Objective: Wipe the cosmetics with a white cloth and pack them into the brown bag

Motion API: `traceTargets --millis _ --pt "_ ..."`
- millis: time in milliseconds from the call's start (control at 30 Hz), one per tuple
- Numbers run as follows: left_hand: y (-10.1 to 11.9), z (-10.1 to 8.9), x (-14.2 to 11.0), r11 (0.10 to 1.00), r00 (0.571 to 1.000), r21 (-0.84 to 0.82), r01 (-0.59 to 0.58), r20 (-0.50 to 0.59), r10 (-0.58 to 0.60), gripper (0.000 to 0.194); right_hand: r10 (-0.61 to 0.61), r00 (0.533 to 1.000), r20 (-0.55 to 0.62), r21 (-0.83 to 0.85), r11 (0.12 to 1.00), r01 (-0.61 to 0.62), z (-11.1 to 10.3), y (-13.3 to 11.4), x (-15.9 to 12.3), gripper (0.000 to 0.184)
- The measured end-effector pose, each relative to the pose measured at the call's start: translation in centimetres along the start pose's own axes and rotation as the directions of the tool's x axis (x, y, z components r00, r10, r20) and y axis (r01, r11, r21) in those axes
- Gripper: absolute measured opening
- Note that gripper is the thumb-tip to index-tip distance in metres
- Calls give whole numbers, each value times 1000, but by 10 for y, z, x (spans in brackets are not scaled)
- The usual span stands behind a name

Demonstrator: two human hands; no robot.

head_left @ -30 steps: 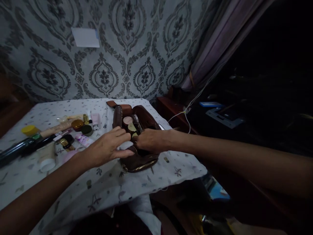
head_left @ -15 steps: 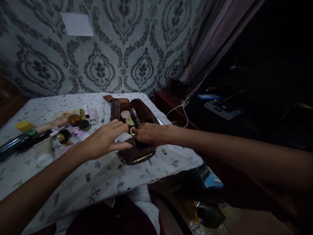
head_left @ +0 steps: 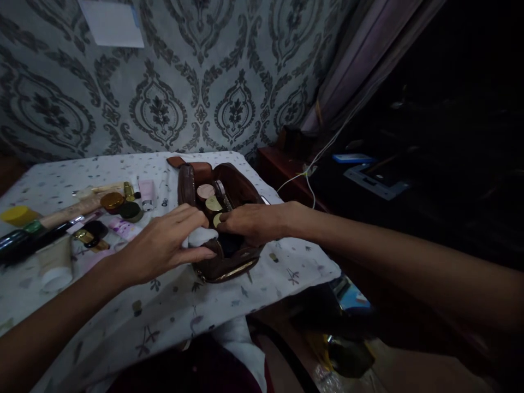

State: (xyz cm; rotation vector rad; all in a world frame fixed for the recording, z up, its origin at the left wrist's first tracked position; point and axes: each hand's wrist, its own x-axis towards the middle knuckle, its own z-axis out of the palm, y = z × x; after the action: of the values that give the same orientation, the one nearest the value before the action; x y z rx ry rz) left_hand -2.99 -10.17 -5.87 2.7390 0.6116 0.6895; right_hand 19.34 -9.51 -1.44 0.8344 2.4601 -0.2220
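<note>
A brown leather cosmetic bag [head_left: 241, 183] lies unzipped on the table, its gold zip along the near edge. Inside stand round containers, among them a pinkish-lidded one [head_left: 206, 191] and a gold-lidded one [head_left: 213, 204]. My right hand [head_left: 256, 222] reaches into the bag from the right, fingers closed at a nearer gold-lidded container [head_left: 218, 220]; its fingertips are partly hidden. At the bag's left side, my left hand [head_left: 167, 240] grips a white wad [head_left: 200, 237], which looks like tissue or cloth, between thumb and fingers.
Cosmetics spread over the left of the patterned tablecloth [head_left: 229, 300]: a pink tube [head_left: 146, 194], an amber-lidded jar [head_left: 112, 202], a beige tube [head_left: 56, 262] and a yellow-capped item [head_left: 19, 215]. A white cable [head_left: 313, 172] hangs at the right. Wallpaper covers the wall behind.
The view has shifted slightly, so the cosmetics appear farther left. My right hand's fingers remain at the gold-lidded container, and my left hand keeps the white wad beside the bag.
</note>
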Motion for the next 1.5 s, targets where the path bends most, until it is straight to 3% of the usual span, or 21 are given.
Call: traceTargets --millis 333,433,567,833,1033,1233,1367,1500 --pt "-1 4 0 1000 1000 -1 10 -11 -10 29 -23 998 -65 -41 999 20 7 -2 7 25" --pt "-1 4 0 1000 1000 -1 8 -20 -8 28 -28 993 -117 14 999 30 8 2 8 35" --pt "-2 5 -1 1000 1000 -12 15 -22 -16 28 34 986 -162 175 985 -6 7 6 7 50" --pt "0 5 -1 999 999 6 35 -13 -35 29 141 970 -197 404 913 -50 1 14 7 49" --pt "2 4 -1 999 1000 -18 29 -3 -29 27 317 921 -225 495 852 -172 -5 17 11 48" --pt "1 3 -2 999 1000 -30 29 1 -29 30 286 925 -251 493 860 -133 0 20 14 45" --pt "1 3 0 999 1000 -34 27 10 -27 32 357 864 -354 511 848 -141 4 19 18 46" --pt "1 4 0 999 999 -42 34 2 -34 31 527 750 -399 482 817 -317 -5 22 27 55"
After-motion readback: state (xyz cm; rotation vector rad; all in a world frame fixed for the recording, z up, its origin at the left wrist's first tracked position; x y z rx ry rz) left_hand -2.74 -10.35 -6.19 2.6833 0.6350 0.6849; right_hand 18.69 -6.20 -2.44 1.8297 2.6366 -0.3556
